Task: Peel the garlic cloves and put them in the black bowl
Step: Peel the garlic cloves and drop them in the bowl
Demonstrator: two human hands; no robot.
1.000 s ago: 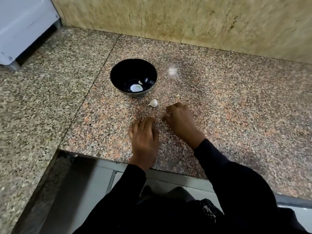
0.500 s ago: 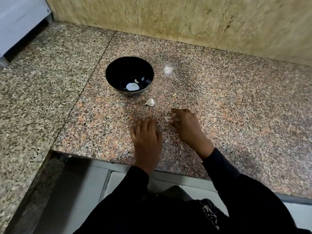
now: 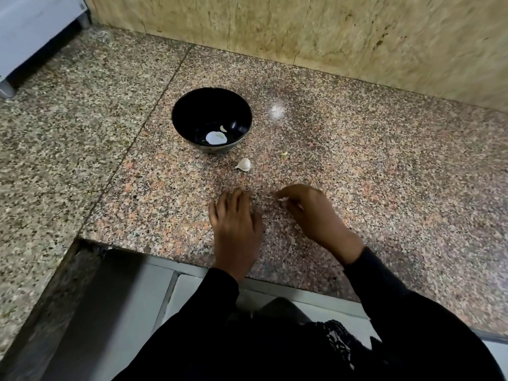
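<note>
The black bowl stands on the granite counter, with a peeled clove inside near a bright reflection. One unpeeled white garlic clove lies just in front of the bowl's right side. A small yellowish scrap lies to its right. My left hand rests palm down on the counter with fingers spread. My right hand is beside it, fingers curled, pinching a small pale piece of garlic skin at the fingertips.
A beige stone wall runs along the back of the counter. A white appliance sits at the far left corner. The counter's front edge drops to a pale floor below my sleeves.
My right hand has drawn back toward me and to the right, its fingertips now pinching a pale scrap. My left hand has stayed flat on the counter.
</note>
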